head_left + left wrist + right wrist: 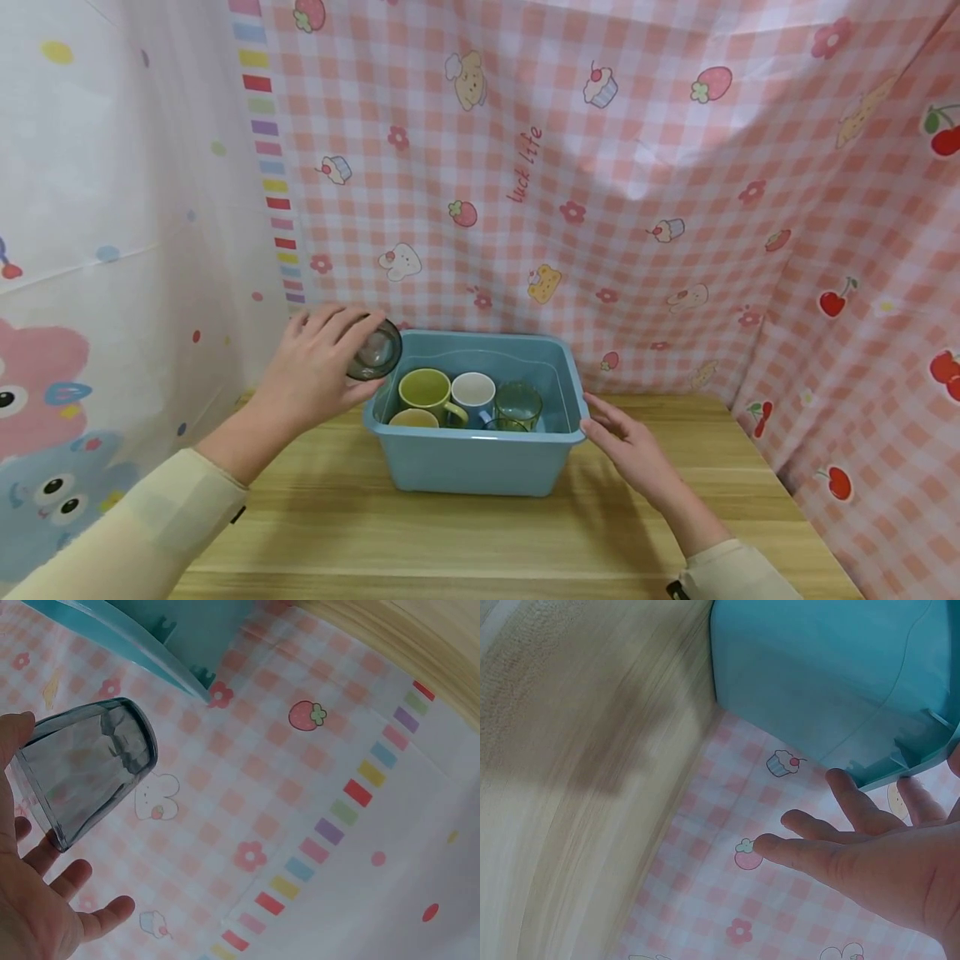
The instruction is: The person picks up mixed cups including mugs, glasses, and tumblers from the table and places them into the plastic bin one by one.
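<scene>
My left hand point(318, 358) holds a dark grey-tinted drinking glass point(377, 348) tilted beside the left rim of a blue plastic bin point(472, 462). In the left wrist view, the thumb and fingers grip the glass point(90, 769) near one end, while the other fingers spread away. My right hand point(626, 442) holds the bin's right rim, thumb at the edge and fingers against the outside. Inside the bin stand a green mug point(424, 387), a white-and-blue mug point(472, 389), a yellow cup point(414, 419) and a greenish glass point(519, 404). Another glass rim point(504, 425) is partly hidden by the front wall.
The bin stands on a wood-grain table point(322, 517). A pink checked cloth point(525, 167) hangs close behind it and continues on the right. To the left hangs a white patterned cloth point(150, 208).
</scene>
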The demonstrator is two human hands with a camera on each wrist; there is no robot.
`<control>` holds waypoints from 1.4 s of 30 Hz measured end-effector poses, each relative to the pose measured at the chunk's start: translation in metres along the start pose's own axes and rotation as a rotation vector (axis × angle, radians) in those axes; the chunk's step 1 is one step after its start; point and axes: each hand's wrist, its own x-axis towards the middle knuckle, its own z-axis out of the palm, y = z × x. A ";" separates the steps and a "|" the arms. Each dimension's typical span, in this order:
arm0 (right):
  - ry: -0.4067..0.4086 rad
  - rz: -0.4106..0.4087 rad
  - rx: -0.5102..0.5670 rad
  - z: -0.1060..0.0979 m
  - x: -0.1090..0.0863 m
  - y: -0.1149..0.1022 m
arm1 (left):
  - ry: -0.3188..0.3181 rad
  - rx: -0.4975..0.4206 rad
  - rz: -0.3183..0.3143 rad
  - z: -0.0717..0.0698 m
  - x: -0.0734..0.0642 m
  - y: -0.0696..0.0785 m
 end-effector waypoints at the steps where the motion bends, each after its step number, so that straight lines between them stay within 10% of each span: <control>1: 0.000 -0.001 0.000 0.000 0.000 0.000 | -0.002 -0.005 -0.002 0.000 0.000 0.000; 42: 0.004 -0.006 0.011 0.001 0.000 0.000 | -0.139 -0.097 -0.027 0.018 0.016 0.037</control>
